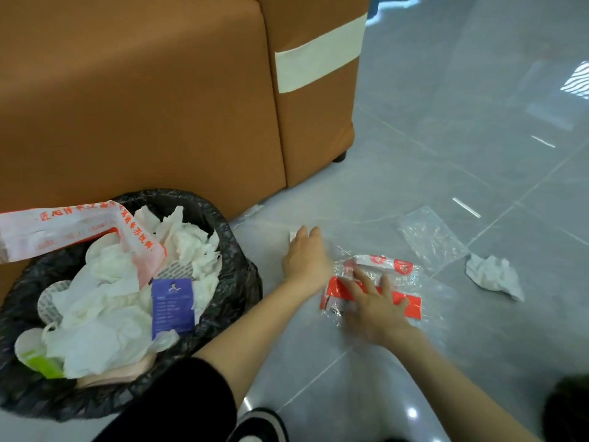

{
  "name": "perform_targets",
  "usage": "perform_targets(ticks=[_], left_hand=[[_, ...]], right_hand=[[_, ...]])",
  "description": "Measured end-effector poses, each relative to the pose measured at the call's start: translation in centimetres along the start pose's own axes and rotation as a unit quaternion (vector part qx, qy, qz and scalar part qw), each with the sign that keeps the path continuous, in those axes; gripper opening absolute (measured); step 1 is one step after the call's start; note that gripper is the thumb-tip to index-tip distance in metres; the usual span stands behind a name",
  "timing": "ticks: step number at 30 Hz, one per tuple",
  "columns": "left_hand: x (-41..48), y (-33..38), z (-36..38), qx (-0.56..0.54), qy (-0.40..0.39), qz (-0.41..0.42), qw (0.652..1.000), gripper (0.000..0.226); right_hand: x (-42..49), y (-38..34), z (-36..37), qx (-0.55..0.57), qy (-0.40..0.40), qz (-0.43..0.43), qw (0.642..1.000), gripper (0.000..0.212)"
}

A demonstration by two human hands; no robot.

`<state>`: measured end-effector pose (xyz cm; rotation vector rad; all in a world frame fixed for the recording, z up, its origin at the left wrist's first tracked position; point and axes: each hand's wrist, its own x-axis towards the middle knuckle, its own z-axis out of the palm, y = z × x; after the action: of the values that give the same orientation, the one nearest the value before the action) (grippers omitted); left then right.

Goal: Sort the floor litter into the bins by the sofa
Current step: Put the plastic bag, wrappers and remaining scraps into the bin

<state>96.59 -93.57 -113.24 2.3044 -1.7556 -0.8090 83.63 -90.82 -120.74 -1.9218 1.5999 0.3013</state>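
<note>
Starting leftward, the lined bin (220, 218) stands against the sofa (143, 100), heaped with tissues. Your left hand (304, 253) lies flat and released by a white scrap (292, 235); your right hand (373, 301), fingers spread, presses the red-and-clear wrapper (401, 269) to gather it. Farther right: clear bag (427, 234), crumpled tissue (492, 272).

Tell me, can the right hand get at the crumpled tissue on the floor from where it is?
Probably yes. The right hand lies on the red wrapper, and only bare floor separates it from the crumpled tissue further right. Nothing blocks the way.
</note>
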Motion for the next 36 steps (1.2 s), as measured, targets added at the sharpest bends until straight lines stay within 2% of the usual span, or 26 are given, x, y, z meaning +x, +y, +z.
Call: perform_targets(ticks=[3,8,11,16,22,27,29,33,36], left_hand=[[2.7,-0.1,1.2,-0.043,0.012,-0.078,0.996,0.055],[6.0,-1.4,3.2,-0.002,-0.004,-0.136,0.991,0.048],[6.4,-2.4,4.7,0.025,0.001,-0.111,0.994,0.043],[5.6,-3.7,6.0,0.050,0.054,0.002,0.997,0.042],[4.6,-3.3,6.2,-0.090,0.083,-0.028,0.992,0.029],[3.4,-1.9,5.5,-0.152,0.125,0.006,0.980,0.031],[2.7,-1.2,5.1,-0.183,0.129,0.015,0.975,0.032],[0.7,-0.2,4.2,-0.245,0.127,0.052,0.960,0.029],[-0.8,0.3,2.6,-0.272,0.134,0.086,0.949,0.026]], right_hand=[[0.8,0.7,-1.2,0.031,0.006,0.009,0.999,0.056],[1.8,1.6,-1.8,0.034,0.005,0.024,0.999,0.061],[2.1,1.9,-1.9,0.036,0.004,0.025,0.999,0.063],[2.1,1.8,-1.8,0.022,0.009,0.025,0.999,0.064],[0.1,2.4,-1.0,-0.023,0.020,-0.018,0.999,0.063],[-2.5,3.6,-1.0,-0.002,0.004,-0.036,0.999,0.060],[-3.2,3.9,-1.3,0.049,0.027,-0.020,0.998,0.057],[-4.4,4.7,-1.4,0.143,0.156,0.001,0.977,0.033],[-5.1,4.6,-1.8,0.187,0.218,0.005,0.958,0.026]])
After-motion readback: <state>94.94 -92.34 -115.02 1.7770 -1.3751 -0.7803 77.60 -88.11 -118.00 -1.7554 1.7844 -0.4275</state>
